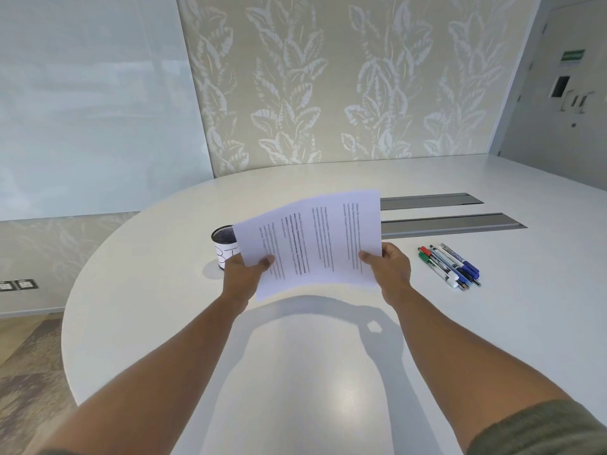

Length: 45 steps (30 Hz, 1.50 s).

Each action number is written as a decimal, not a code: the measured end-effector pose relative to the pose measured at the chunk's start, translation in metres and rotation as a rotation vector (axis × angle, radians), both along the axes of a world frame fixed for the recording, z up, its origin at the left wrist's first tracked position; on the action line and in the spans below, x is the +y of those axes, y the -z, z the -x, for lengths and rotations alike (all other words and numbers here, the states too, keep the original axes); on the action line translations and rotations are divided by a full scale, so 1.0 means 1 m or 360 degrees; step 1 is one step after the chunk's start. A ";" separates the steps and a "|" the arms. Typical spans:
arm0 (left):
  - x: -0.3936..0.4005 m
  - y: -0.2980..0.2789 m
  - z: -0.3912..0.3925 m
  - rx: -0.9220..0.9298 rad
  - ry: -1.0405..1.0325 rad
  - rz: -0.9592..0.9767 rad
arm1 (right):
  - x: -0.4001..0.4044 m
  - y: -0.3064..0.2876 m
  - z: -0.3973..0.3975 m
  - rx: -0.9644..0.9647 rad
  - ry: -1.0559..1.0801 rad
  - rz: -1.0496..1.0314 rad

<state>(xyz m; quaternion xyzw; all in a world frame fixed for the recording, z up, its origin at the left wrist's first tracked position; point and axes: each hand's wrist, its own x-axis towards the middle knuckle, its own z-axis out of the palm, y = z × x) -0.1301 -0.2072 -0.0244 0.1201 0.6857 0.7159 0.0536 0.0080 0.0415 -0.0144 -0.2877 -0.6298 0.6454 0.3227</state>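
both hands (318, 274) holding printed paper (315, 239) above table (131, 307); markers (451, 266) nearby

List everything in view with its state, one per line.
paper: held above the table, printed side up, slightly bowed.
left hand: pinches paper's left corner.
right hand: pinches paper's right corner.
cup: upright, partly behind paper.
pens: lying bunched on the table.

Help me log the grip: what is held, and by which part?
Printed paper: the left hand pinches its left edge, the right hand its right edge.
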 end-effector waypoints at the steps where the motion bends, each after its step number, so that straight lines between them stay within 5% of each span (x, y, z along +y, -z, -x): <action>1: -0.001 0.004 -0.001 -0.0013 0.0024 0.0034 | 0.000 0.005 -0.002 -0.0044 -0.0019 -0.0001; 16: 0.014 -0.001 -0.005 0.0018 0.0125 -0.0008 | 0.007 0.008 -0.008 -0.0017 -0.0010 -0.0013; 31: 0.005 0.032 -0.009 -0.0060 0.0135 0.0278 | 0.008 0.043 -0.019 -0.0750 -0.0113 -0.0264; 37: 0.007 0.022 -0.008 -0.0025 0.0047 0.0094 | 0.010 0.035 -0.017 -0.0508 0.0063 -0.0154; 45: 0.014 0.012 -0.008 -0.0227 0.0001 -0.0046 | 0.010 0.024 -0.015 0.0200 0.0122 0.0733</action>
